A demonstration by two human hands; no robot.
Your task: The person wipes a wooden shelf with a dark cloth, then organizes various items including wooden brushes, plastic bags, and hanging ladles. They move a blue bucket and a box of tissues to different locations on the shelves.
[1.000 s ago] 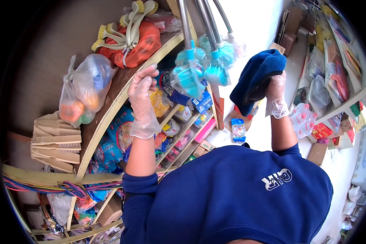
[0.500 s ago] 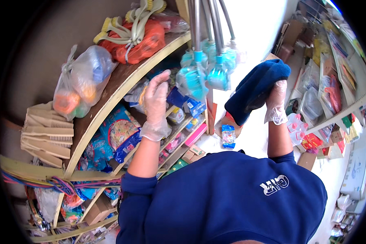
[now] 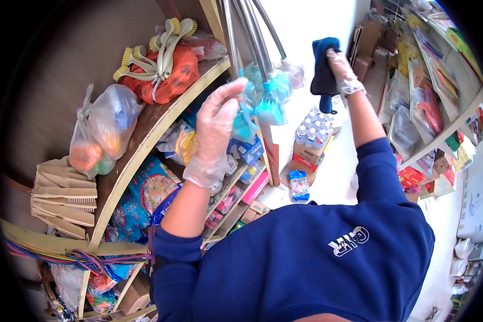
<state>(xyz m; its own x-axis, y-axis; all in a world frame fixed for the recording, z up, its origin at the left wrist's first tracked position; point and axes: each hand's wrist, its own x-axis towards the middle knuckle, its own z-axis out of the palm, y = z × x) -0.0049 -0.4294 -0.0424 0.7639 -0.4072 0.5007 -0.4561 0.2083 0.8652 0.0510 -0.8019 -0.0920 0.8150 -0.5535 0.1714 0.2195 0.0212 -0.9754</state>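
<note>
In a clear plastic glove, my left hand [image 3: 210, 137] is raised with curved fingers apart and nothing in it. Just beyond its fingers hang blue-bristled brushes [image 3: 268, 107] in clear plastic, on long metal handles. My right hand [image 3: 342, 70], gloved the same way, stretches far forward and grips a dark blue cloth item [image 3: 322, 67]. The cloth droops from the fingers, a narrow end hanging below. Its exact kind is unclear.
At left, a curved shelf [image 3: 161, 121] carries white scrub brushes [image 3: 167, 51], a knotted plastic bag [image 3: 110, 126] and beige combs [image 3: 64, 193]. Packets [image 3: 155, 185] fill the lower tiers. Bottles [image 3: 314, 129] and a blue packet [image 3: 299, 185] stand ahead. Loaded shelves [image 3: 440, 139] line the right.
My right hand has carried the blue cloth forward and away, uncovering the bottles. My left hand has shifted right, closer to the hanging brushes. The view has shifted slightly.
</note>
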